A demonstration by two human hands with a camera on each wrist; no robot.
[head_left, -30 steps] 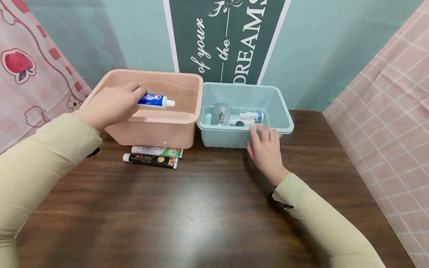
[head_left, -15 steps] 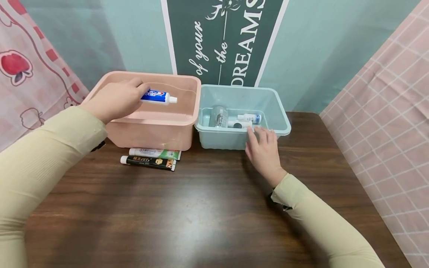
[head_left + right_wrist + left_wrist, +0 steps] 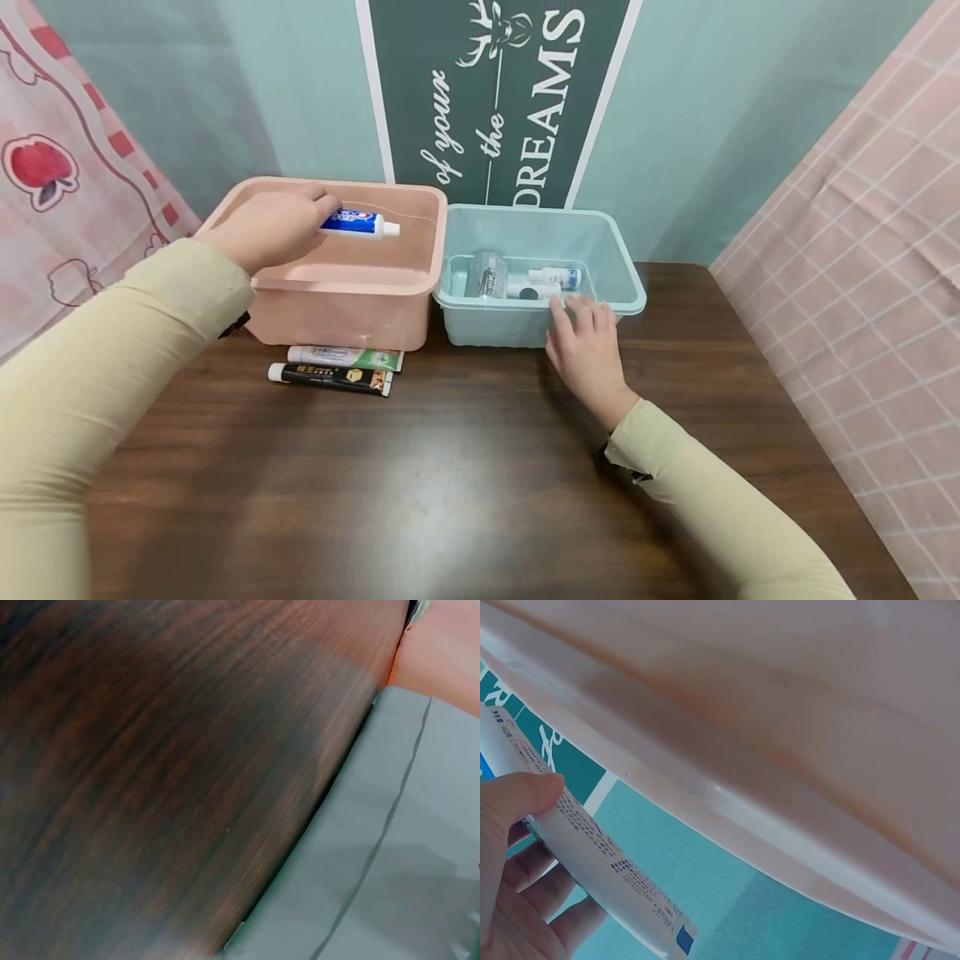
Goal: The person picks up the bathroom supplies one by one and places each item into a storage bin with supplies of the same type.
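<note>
My left hand (image 3: 273, 229) holds a blue and white toothpaste tube (image 3: 356, 223) above the opening of the pink bin (image 3: 341, 321), cap end pointing right. In the left wrist view the thumb lies on the tube's white printed back (image 3: 611, 855), with fingers behind it. At the front rim of the light blue bin (image 3: 495, 329), my right hand (image 3: 588, 358) rests its fingertips; how far they reach inside is unclear. That bin holds a clear bottle (image 3: 491, 275) and white bottles (image 3: 557, 277). The right hand is outside the right wrist view, which shows the bin's outer wall (image 3: 375, 825).
On the brown wooden table (image 3: 450, 467), a white and green toothpaste tube (image 3: 345, 357) and a black toothpaste tube (image 3: 330, 377) lie before the pink bin. The two bins stand side by side near the back wall. Patterned pink cloths border both sides.
The left hand and its toothpaste tube have shifted slightly right over the pink bin. The head view has tilted, so the scene sits lower. The right hand stays at the blue bin's rim.
</note>
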